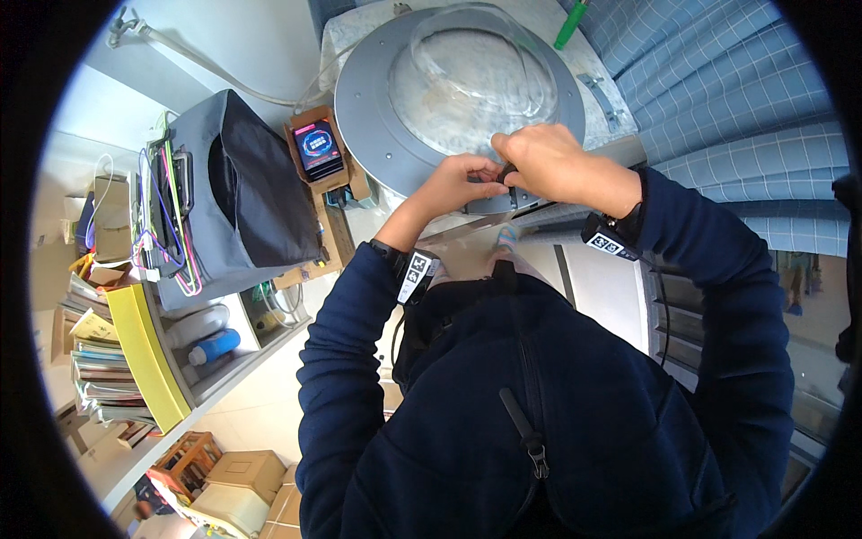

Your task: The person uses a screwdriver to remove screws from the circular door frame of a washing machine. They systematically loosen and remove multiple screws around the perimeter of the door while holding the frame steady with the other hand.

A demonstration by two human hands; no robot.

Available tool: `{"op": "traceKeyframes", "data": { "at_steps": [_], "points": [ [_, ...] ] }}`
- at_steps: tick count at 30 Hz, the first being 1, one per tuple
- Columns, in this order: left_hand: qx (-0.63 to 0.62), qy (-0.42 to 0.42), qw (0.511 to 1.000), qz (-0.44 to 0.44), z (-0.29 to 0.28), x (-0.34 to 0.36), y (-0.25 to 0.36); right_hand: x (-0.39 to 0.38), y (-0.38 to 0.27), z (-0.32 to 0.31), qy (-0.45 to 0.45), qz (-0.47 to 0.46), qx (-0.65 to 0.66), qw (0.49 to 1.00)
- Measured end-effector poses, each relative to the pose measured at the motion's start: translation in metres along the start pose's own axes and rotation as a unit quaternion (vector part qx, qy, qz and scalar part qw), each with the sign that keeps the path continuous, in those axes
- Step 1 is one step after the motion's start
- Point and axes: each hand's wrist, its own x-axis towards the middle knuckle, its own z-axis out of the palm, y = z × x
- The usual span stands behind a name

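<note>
A wide grey ring with a clear domed bowl, looking like a front-loading washer door, lies flat on a pale marbled top. At its near edge both of my hands come together. My left hand has its thumb and fingers closed around a small dark piece, mostly covered by the fingers. My right hand is curled shut just to the right, touching the same dark piece; what sits inside its fist is hidden. Beyond the door's far right edge lies a green-handled tool. A grey bracket-like metal part rests right of the door.
Left of the door stand an open carton with a dark box and a large grey fabric bin with hangers. A blue plaid curtain hangs at the right. A shelf with books, a blue bottle and cardboard boxes fill the lower left.
</note>
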Motion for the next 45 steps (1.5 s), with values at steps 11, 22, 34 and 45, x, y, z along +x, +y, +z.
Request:
{"op": "traceKeyframes", "data": {
  "at_steps": [11,22,34,45],
  "points": [
    [0.455,0.131,0.875,0.098,0.020,-0.028,-0.004,-0.010,-0.001,0.018,0.044,-0.005,0.062,0.997],
    [0.454,0.103,0.871,0.155,0.017,-0.015,-0.006,-0.048,0.033,0.005,0.128,-0.027,0.142,0.981],
    [-0.126,0.082,0.963,-0.223,0.038,0.004,0.024,-0.094,0.079,0.060,0.194,0.159,0.357,0.900],
    [0.380,0.059,0.918,0.099,0.151,0.159,0.000,-0.153,0.181,0.102,0.359,0.305,0.214,0.856]
  ]
}}
